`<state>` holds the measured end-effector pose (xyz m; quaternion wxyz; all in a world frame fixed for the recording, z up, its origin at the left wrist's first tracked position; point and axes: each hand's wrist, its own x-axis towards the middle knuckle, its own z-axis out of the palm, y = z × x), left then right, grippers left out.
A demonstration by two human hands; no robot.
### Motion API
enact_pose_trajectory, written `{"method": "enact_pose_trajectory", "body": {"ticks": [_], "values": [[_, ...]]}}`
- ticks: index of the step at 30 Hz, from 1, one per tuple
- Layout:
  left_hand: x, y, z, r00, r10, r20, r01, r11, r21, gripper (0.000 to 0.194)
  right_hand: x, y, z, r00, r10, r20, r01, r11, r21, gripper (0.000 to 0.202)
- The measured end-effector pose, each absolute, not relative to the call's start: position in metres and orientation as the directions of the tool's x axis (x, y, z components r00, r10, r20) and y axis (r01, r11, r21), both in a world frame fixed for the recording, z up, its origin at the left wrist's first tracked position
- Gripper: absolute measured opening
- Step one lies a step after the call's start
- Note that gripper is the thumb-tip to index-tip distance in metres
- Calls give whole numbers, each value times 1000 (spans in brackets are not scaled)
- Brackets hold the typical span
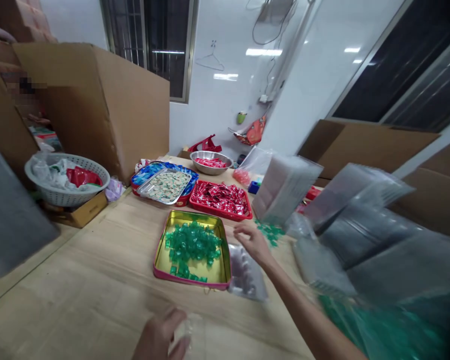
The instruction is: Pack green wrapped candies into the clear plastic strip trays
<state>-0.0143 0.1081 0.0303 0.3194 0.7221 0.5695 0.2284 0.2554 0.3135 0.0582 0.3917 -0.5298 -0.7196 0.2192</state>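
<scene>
My left hand (pixel 161 336) is at the front edge of the view, blurred, its fingers closed around a see-through plastic piece (pixel 190 327) that is hard to make out. My right hand (pixel 252 242) hovers by the right rim of a square gold-lined tin (pixel 160 255), fingers loosely bent and apart, with nothing visible in them. Small translucent green pieces (pixel 191 242) are heaped inside the tin. Beside it, below my right hand, lies a clear moulded plastic tray (pixel 245 275). More green pieces (pixel 270 232) lie loose to the right of that hand.
Behind the tin are a red tray (pixel 243 216) of red packets, a metal tray (pixel 144 192) of small pale pieces and a steel bowl (pixel 210 170). Stacked clear plastic trays (pixel 281 187) stand right. A white basket (pixel 67 196) and cardboard box (pixel 135 115) are left; a person is partly visible behind.
</scene>
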Motion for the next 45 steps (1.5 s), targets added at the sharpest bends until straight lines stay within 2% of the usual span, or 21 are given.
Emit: {"method": "enact_pose_trajectory", "body": {"ticks": [2,5,8,10,12,13,15,16,18,19,21,24,27,31,34,39,42,45], "values": [[-21,141,54,171,982,78,711,-177,681,19,223,297,60,-346,897,275,515,427,-743,14],[-27,196,66,101,986,130,804,-158,574,18,179,276,55,-500,852,156,550,452,-702,13],[-29,236,54,64,996,68,887,-88,453,19,145,267,45,-519,850,95,685,479,-549,18],[-29,250,42,71,997,31,901,-78,428,20,130,266,38,-500,862,77,768,483,-421,20],[-30,252,36,75,997,25,895,-79,439,19,121,268,34,-475,877,72,810,468,-353,19],[-30,250,36,72,997,31,891,-78,447,19,119,269,33,-455,887,76,813,448,-372,19],[-29,243,40,46,997,66,884,-72,462,21,120,269,34,-403,913,67,746,370,-554,17],[-28,238,44,20,995,97,863,-67,501,22,123,268,36,-380,924,38,652,297,-698,15],[-24,226,52,-32,990,140,739,-71,670,22,130,260,42,-389,919,-60,335,81,-939,12],[-21,219,55,-43,991,130,622,-76,780,21,133,254,46,-415,904,-103,165,-36,-986,15],[-14,206,60,-22,998,58,316,-48,947,19,139,239,54,-446,883,-147,-77,-201,-976,23],[-5,187,61,10,999,-50,29,49,998,19,144,212,60,-423,888,-179,-175,-274,-946,27],[-1,170,52,12,995,-97,-19,97,995,18,146,188,54,-406,891,-204,-162,-290,-943,25],[-1,151,27,56,989,-135,108,128,986,12,148,163,30,-387,892,-235,-98,-294,-951,17],[0,143,6,66,988,-141,208,124,970,3,148,151,12,-368,899,-238,60,-232,-971,3],[4,139,-11,51,990,-133,295,112,949,5,146,143,3,-283,944,-171,381,-53,-923,9],[5,140,-13,40,992,-118,326,99,940,7,145,143,4,-265,956,-126,475,16,-880,11],[5,139,-15,53,992,-116,319,93,943,9,146,143,1,-264,961,-86,487,55,-872,12]]}}
